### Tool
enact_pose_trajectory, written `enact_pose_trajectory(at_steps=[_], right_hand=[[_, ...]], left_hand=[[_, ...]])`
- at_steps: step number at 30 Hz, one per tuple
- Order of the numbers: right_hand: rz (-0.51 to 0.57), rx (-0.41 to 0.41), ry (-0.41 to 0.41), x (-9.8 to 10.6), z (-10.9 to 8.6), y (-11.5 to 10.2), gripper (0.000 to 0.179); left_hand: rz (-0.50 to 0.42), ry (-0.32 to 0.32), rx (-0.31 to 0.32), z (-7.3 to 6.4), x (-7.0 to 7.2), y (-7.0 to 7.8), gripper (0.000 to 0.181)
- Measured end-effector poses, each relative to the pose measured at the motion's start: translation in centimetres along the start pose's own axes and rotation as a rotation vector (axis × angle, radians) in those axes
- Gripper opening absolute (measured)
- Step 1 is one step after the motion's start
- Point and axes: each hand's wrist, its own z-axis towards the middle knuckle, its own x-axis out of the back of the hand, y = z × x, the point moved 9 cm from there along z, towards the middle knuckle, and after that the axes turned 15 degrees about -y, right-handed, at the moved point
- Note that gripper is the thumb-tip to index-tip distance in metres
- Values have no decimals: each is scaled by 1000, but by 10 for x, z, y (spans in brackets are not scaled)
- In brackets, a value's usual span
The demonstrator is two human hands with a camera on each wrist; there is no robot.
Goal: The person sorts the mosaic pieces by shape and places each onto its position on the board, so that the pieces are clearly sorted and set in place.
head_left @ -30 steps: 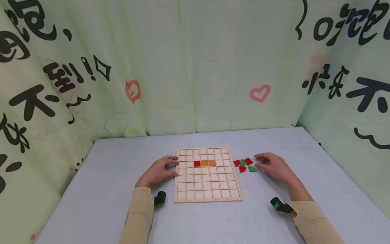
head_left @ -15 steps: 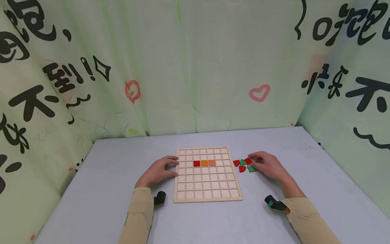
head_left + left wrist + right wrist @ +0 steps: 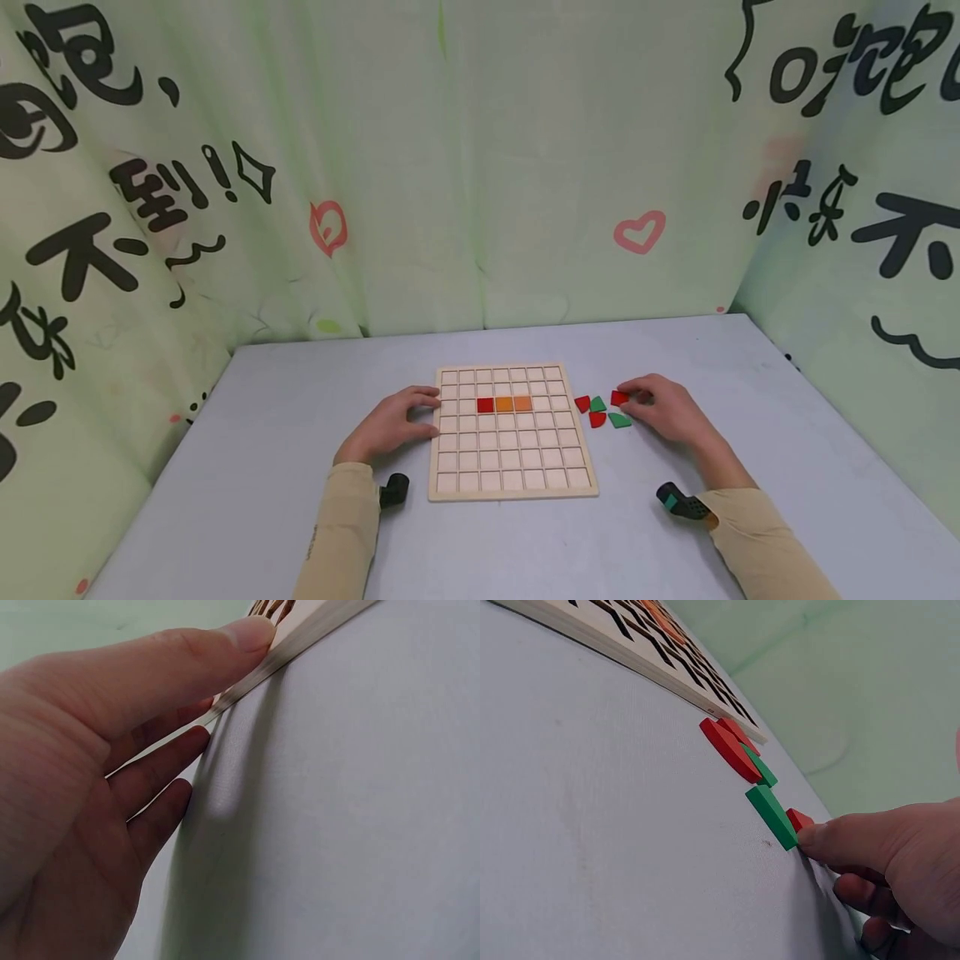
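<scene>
While the left hand (image 3: 390,423) rests against the left edge of the board (image 3: 512,479), thumb and fingers (image 3: 169,766) lying straight along the rim and curled round nothing, I log the right hand (image 3: 663,408) at the loose pieces just right of the board. Its fingers (image 3: 855,840) are together on the red tile (image 3: 618,397), which sits on the counter (image 3: 262,467) at the far right of the cluster; from the wrist view the thumb also touches the green piece (image 3: 771,816). I cannot tell whether the tile is lifted yet.

Progress, as I judge it: three cells are filled in one row, one red square (image 3: 484,405) and two orange squares (image 3: 513,404) side by side. The remaining cells stand open. Five pieces lie off the board, three red and two green, so the work appears to be at an early stage.
</scene>
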Motion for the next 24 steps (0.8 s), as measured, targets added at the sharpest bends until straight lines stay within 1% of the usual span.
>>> enact_pose_trajectory(at_steps=[5, 9, 15, 19, 24], right_hand=[[-13, -1, 13, 1, 0, 3, 36], [-30, 16, 14, -1, 1, 1, 33], [-34, 1, 15, -4, 3, 2, 32], [-25, 0, 24, -4, 3, 1, 32], [17, 21, 53, -1, 2, -3, 34]], left_hand=[[7, 6, 0, 0, 0, -1, 43], [3, 5, 3, 0, 0, -1, 42], [-10, 5, 11, -1, -1, -1, 42], [-7, 10, 16, -1, -1, 0, 42], [-4, 15, 12, -1, 1, 0, 42]])
